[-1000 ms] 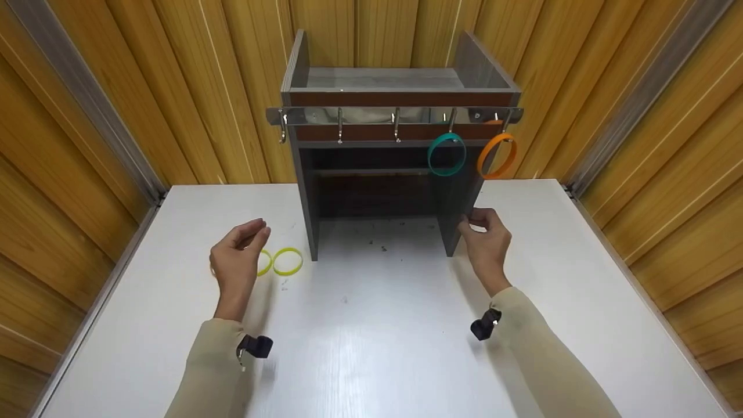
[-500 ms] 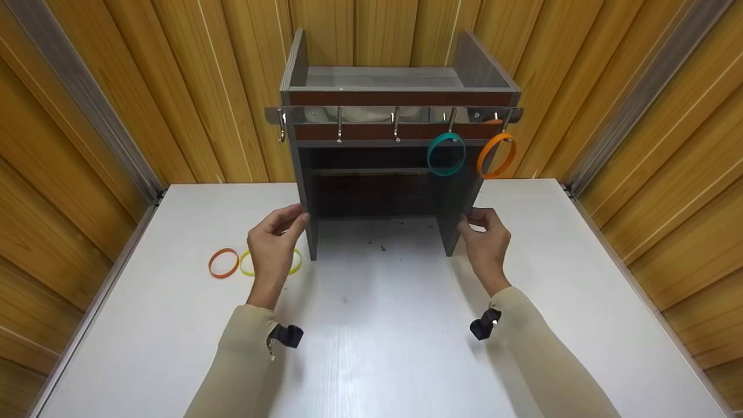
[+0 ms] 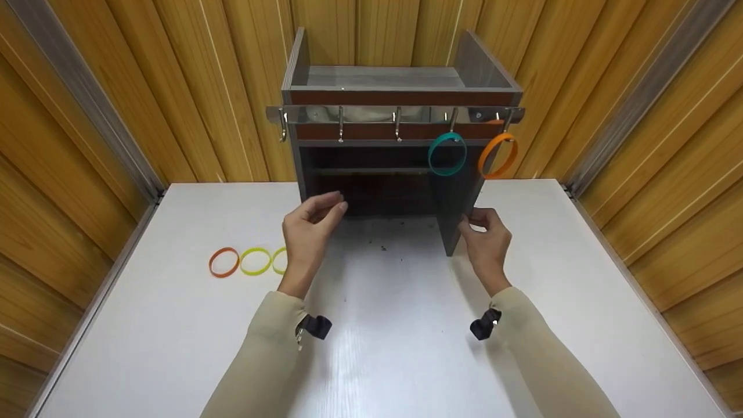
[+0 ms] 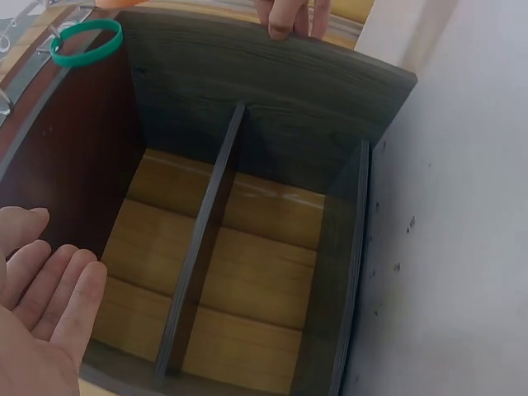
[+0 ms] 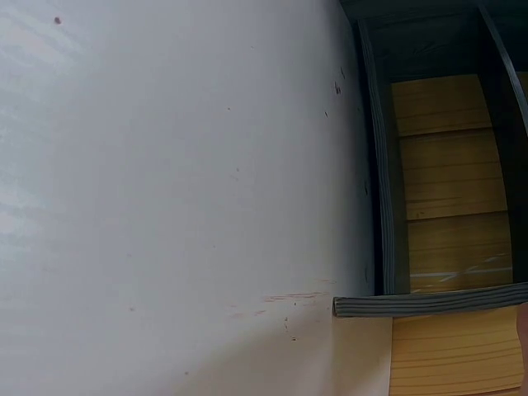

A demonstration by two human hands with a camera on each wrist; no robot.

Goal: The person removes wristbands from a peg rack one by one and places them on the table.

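At left, a red-orange ring, a yellow ring and a half-hidden second yellow ring lie on the tabletop. Your left hand is released and empty before the shelf unit, which stands upright, open front facing you; its hook rail runs long-axis left to right. A teal ring and an orange ring hang at right. Your right hand pinches the side panel, seemingly steadying the unit; the next move calls for keeping it still.
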